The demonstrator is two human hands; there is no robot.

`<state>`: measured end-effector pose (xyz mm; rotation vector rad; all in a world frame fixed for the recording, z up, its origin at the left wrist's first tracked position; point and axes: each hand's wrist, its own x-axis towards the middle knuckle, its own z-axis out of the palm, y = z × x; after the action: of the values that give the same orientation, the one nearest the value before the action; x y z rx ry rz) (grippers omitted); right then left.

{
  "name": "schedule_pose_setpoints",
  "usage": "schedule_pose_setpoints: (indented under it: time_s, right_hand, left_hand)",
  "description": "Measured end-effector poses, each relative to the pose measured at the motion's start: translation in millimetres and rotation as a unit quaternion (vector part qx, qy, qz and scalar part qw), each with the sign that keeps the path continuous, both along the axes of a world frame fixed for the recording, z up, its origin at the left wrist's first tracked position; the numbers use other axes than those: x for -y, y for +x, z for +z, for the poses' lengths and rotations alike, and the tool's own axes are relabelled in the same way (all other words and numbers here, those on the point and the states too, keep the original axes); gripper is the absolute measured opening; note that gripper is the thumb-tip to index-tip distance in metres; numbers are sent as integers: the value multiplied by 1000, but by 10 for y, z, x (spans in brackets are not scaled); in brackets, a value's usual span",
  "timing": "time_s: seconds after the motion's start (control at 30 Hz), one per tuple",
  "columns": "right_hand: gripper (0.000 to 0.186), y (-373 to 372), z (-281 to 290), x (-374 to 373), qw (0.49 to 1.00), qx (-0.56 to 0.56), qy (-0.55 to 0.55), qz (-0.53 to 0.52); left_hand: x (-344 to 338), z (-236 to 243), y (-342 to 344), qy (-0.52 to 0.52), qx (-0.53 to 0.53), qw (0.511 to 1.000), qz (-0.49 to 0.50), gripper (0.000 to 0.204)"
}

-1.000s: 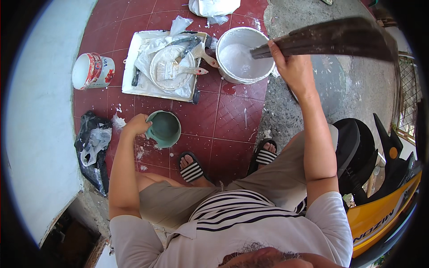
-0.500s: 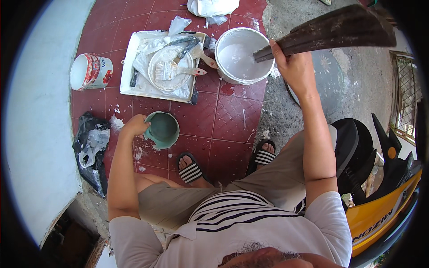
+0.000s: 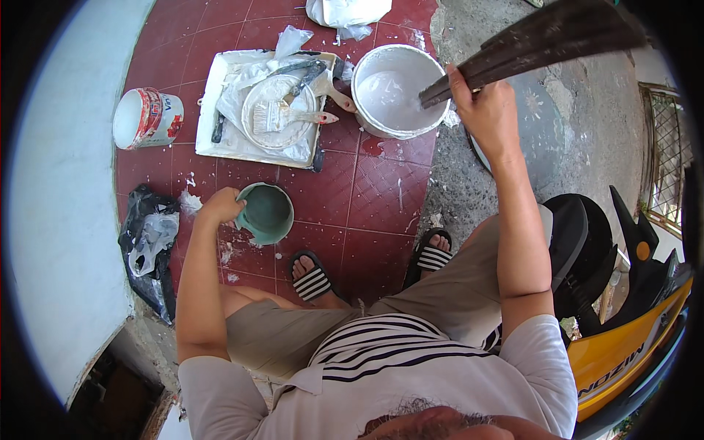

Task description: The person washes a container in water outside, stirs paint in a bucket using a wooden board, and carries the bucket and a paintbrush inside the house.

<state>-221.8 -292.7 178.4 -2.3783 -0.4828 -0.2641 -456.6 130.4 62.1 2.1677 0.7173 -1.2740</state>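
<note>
My right hand (image 3: 488, 121) grips a long dark brown board (image 3: 535, 40), whose narrow end reaches into a large white bucket (image 3: 367, 121) of pale, thick liquid. My left hand (image 3: 224, 205) is closed on the rim of a green container (image 3: 268, 209) with a ragged edge, held low near my sandals. Left of the bucket, a white tray (image 3: 211, 128) holds crumpled plastic, a round lid (image 3: 257, 92), a paintbrush (image 3: 293, 116) and other messy tools, with another wooden handle at its right edge.
A red-and-white pail (image 3: 150, 117) stands at left above a black plastic bag (image 3: 147, 257), beside a pale wall (image 3: 66, 183). A white bundle (image 3: 348, 11) lies on the red tiles at the back. A yellow-and-black motorbike (image 3: 623, 352) stands close on my right, beside rough concrete (image 3: 594, 139).
The board in my right hand has tilted, its wide far end rising; its tip stays in the bucket. My left hand still holds the green container, nearly in the same place.
</note>
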Motion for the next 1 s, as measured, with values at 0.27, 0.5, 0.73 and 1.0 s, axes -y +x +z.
schedule_pose_setpoints:
  time_s: [0.27, 0.5, 0.73, 1.0]
  right_hand:
    - [28, -33, -197, -95, 990, -69, 115, 35]
    - [18, 24, -88, -79, 998, 54, -13, 5]
    - [26, -88, -24, -190, 994, -74, 64, 42]
    - [20, 84, -165, -104, 995, 53, 59, 53]
  left_hand:
    - [3, 2, 29, 6, 1, 1000, -8, 25]
    - [-18, -10, 34, 9, -5, 1000, -1, 24]
    - [-25, -2, 57, 28, 22, 999, -20, 24]
    - [-88, -114, 47, 13, 22, 1000, 6, 24]
